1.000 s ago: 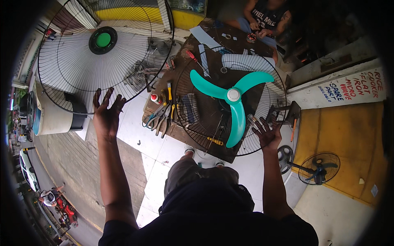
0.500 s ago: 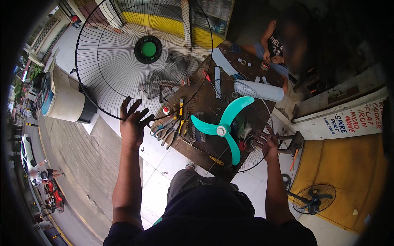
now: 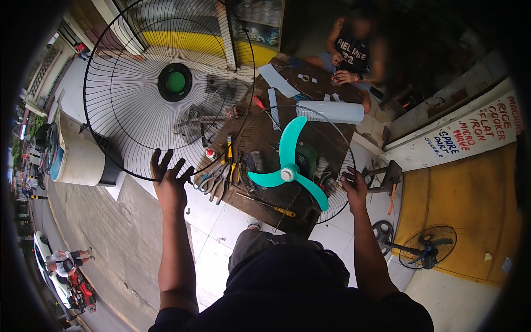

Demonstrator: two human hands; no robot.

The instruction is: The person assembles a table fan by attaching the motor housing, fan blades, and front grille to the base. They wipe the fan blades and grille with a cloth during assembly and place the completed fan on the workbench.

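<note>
My left hand (image 3: pixel 171 180) is at the near rim of a large round black wire fan guard (image 3: pixel 119 110), its fingers spread over the edge. The guard is tilted up at the left and has a green disc (image 3: pixel 176 82) in its black centre ring. My right hand (image 3: pixel 354 185) has its fingers curled at the right rim of a second wire guard (image 3: pixel 354 149). In front of that guard sits a green three-bladed fan blade (image 3: pixel 292 138) with a whitish hub nut (image 3: pixel 287 174). The guard's wires partly cover the tabletop behind.
A dark worktable (image 3: pixel 243 202) holds pliers (image 3: pixel 215 185), a yellow-handled tool (image 3: pixel 285 211) and a white roll (image 3: pixel 332 111). A person (image 3: pixel 354 52) handles a small item at its far side. A bin (image 3: pixel 80 152) stands left, a fan (image 3: pixel 427 249) right.
The view has shifted, so most things appear further left. The green blade has turned counter-clockwise. My right hand's fingers, spread on the wires before, are now curled at the rim.
</note>
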